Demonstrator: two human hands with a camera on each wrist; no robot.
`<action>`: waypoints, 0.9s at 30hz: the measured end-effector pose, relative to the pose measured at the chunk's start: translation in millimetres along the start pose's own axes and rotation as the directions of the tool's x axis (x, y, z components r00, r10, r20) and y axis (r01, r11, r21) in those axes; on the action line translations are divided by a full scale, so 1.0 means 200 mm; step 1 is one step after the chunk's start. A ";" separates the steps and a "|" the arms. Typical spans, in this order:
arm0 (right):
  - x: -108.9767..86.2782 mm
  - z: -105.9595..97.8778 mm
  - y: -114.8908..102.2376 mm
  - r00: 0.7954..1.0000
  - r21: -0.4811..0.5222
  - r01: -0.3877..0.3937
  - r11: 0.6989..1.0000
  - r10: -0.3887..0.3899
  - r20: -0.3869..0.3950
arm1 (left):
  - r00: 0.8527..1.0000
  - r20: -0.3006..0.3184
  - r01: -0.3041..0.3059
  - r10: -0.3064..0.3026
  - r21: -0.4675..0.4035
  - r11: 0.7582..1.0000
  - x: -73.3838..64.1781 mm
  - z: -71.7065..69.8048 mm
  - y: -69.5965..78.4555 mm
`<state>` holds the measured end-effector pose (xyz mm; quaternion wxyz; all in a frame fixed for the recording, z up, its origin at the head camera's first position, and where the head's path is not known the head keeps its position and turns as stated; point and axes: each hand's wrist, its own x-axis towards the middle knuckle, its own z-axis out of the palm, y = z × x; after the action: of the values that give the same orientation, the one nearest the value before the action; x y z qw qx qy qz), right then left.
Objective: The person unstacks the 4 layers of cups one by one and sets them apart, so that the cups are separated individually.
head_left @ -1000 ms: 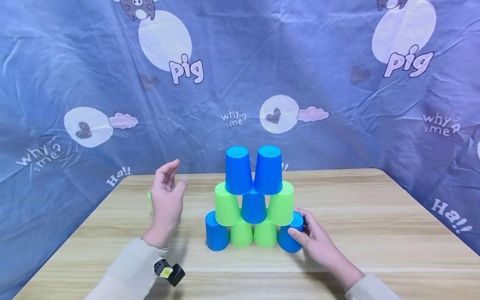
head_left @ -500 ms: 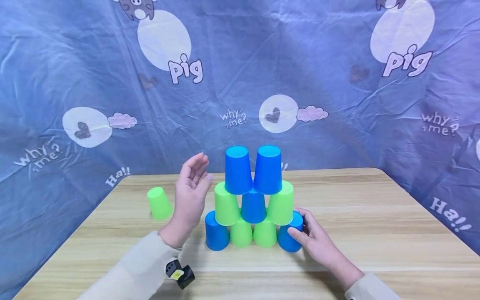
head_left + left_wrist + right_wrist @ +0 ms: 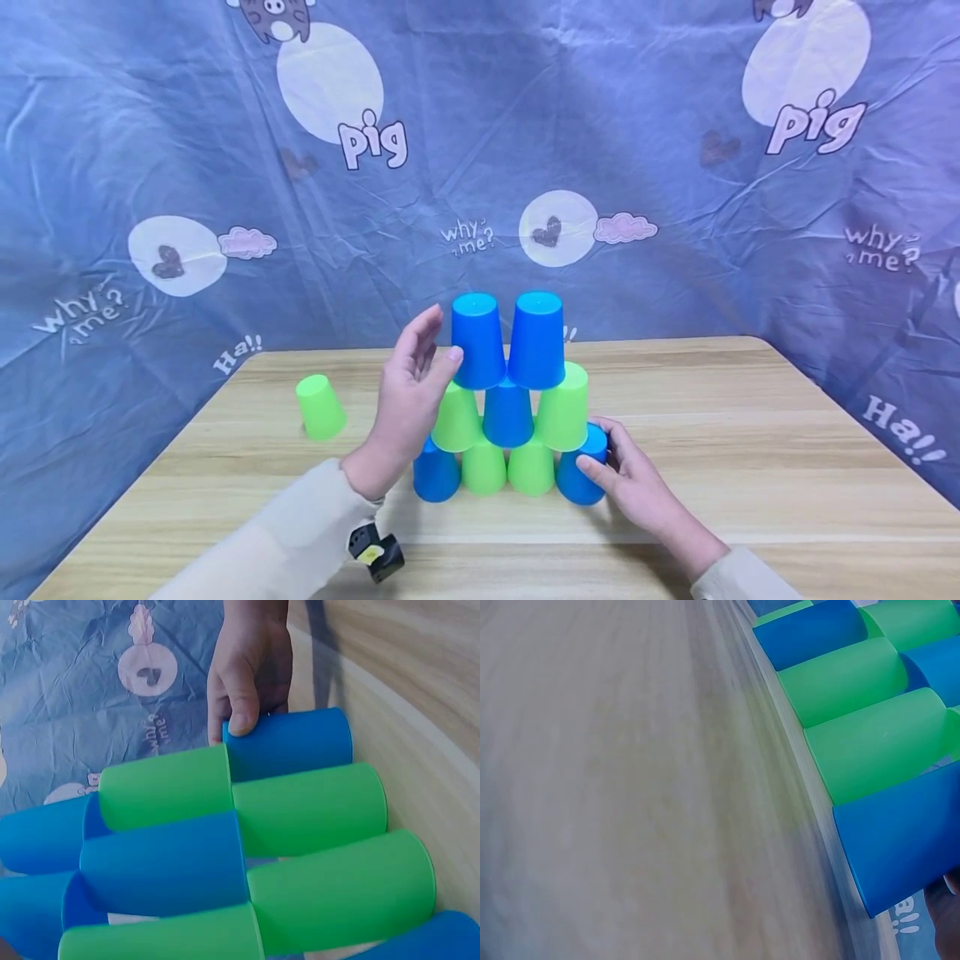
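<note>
A pyramid of upside-down plastic cups stands in the head view. My left hand [image 3: 411, 392] is raised at its left side, thumb tip overlapping the edge of the upper left blue cup [image 3: 480, 346] and fingers loosely bent. A second blue cup [image 3: 537, 342] shares that top row. Below, a blue cup [image 3: 507, 414] sits between a left green cup [image 3: 459, 421] and a right green cup [image 3: 562, 408]. My right hand [image 3: 633, 483] holds the bottom right blue cup [image 3: 577, 482], with thumb in front, also visible in the left wrist view. The left hand partly hides the bottom left blue cup [image 3: 437, 477].
A lone green cup [image 3: 320, 408] stands upside down on the wooden table [image 3: 750, 433], left of the pyramid. Two green cups [image 3: 483, 468] fill the middle of the bottom row. A blue printed cloth [image 3: 420, 183] hangs behind the table.
My left hand has moved right, away from the lone green cup and up to the pyramid's upper left cup. My right hand stays on the bottom right blue cup.
</note>
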<state>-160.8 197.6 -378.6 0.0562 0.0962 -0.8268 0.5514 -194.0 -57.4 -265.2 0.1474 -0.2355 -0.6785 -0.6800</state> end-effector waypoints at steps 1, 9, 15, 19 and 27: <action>0.00 0.00 0.00 1.000 0.000 -0.001 1.000 0.001 -0.002 | 1.000 0.009 0.013 -0.013 0.011 1.000 0.00 0.01 0.00; 0.00 0.00 0.00 1.000 0.006 0.001 1.000 -0.001 -0.011 | 0.995 0.048 0.078 -0.082 0.085 0.993 0.00 0.05 0.05; 0.00 0.00 0.00 1.000 0.006 0.005 1.000 -0.005 -0.011 | 0.993 0.053 0.097 -0.103 0.108 0.989 0.01 0.07 0.04; 0.00 0.00 0.00 1.000 0.004 -0.001 1.000 0.001 -0.008 | 0.994 0.035 0.098 -0.103 0.118 0.988 0.01 0.07 0.03; 0.00 0.00 0.01 1.000 0.002 -0.001 1.000 0.001 -0.004 | 0.996 0.021 0.082 -0.086 0.152 0.985 0.03 0.08 0.02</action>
<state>-161.3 198.6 -380.9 0.0574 0.0948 -0.8261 0.5525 -195.3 -40.7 -258.0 0.1268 -0.2043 -0.7393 -0.6290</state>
